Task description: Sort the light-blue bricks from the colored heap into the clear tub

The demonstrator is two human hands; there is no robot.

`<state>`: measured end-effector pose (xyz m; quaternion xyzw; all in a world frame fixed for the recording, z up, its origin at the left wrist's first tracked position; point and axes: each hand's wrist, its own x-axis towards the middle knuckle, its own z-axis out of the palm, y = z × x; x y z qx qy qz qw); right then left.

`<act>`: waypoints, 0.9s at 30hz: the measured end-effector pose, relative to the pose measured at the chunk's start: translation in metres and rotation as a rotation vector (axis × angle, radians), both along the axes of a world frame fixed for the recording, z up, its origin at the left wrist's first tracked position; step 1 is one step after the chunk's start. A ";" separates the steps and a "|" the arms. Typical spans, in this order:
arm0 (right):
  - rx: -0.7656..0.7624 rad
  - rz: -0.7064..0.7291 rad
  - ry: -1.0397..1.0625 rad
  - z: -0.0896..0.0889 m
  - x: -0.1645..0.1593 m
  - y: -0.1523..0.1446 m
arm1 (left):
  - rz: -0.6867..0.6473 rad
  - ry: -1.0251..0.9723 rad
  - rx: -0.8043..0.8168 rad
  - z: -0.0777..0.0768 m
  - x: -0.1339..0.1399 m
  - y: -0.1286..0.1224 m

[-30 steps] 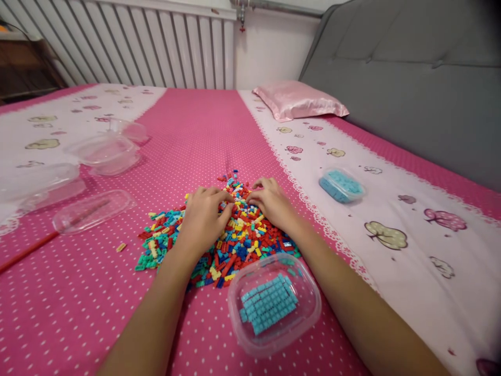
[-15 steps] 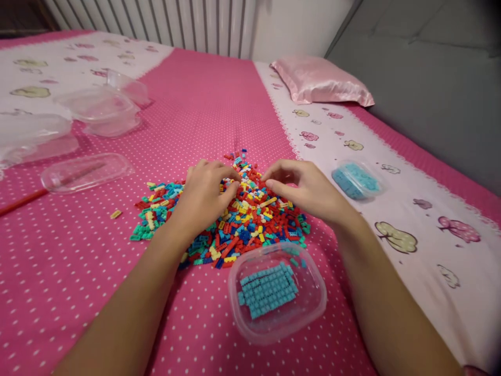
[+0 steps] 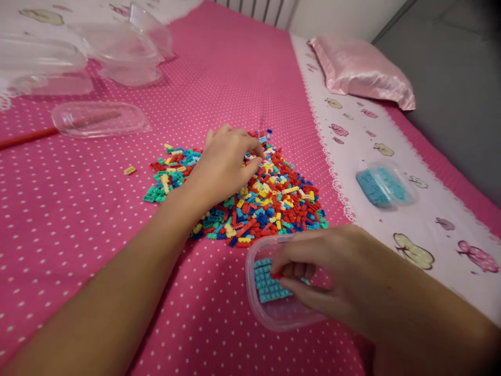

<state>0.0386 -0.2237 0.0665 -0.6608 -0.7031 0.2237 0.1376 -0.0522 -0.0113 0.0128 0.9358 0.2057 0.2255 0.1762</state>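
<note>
A heap of small toy building bricks point(image 3: 270, 201) in red, yellow, blue, green and white lies on the pink bedspread. My left hand point(image 3: 229, 162) rests over its far left part, fingers curved, with a gap between thumb and index finger; the other fingertips are hidden. My right hand point(image 3: 324, 266) is above a clear plastic container point(image 3: 252, 308) at the near edge of the heap. Pinched between its thumb and index finger is a small red brick point(image 3: 276, 275). Inside the container sits a block of light-blue bricks point(image 3: 270, 284), partly covered by that hand.
Another clear container with blue bricks point(image 3: 385, 184) stands at the right. Several clear containers point(image 3: 117, 47) are at the far left, near a clear lid point(image 3: 99, 120) and a red stick point(image 3: 27, 138). One yellow brick point(image 3: 129, 171) lies apart. A pink pillow point(image 3: 362, 70) is behind.
My right hand has moved from the heap back toward me, over the near container, and a red brick now shows in its fingers. My left hand stays at the heap. The view has shifted.
</note>
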 end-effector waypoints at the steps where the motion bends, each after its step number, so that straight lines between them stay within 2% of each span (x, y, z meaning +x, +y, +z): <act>1: -0.021 -0.012 -0.043 -0.004 -0.003 0.000 | 0.004 -0.003 0.003 0.000 0.000 0.000; 4: -0.085 -0.063 -0.175 -0.015 -0.012 0.001 | 0.002 -0.010 0.020 -0.001 -0.001 0.001; 7: -0.128 -0.087 -0.227 -0.015 -0.018 0.001 | -0.006 -0.016 0.027 -0.002 -0.001 0.000; 11: -0.014 -0.105 -0.091 -0.001 -0.004 0.004 | 0.009 -0.020 0.024 -0.001 -0.003 0.000; 13: 0.102 -0.199 0.010 0.001 0.015 0.010 | 0.013 -0.010 0.012 -0.001 -0.003 0.000; 16: 0.363 -0.533 -0.017 -0.018 0.054 0.029 | 0.012 0.024 0.006 -0.001 -0.004 0.001; 18: 0.390 -0.601 -0.027 -0.038 0.077 0.043 | 0.010 0.054 0.017 -0.001 -0.003 0.000; 22: 0.469 -0.614 -0.104 -0.069 0.095 0.064 | -0.028 0.109 0.066 -0.005 0.000 -0.001; 24: 0.491 -0.562 -0.153 -0.075 0.092 0.069 | -0.048 0.127 0.085 -0.007 0.001 -0.003; 27: 0.448 -0.441 -0.208 -0.080 0.087 0.072 | -0.051 0.130 0.093 -0.008 0.001 -0.003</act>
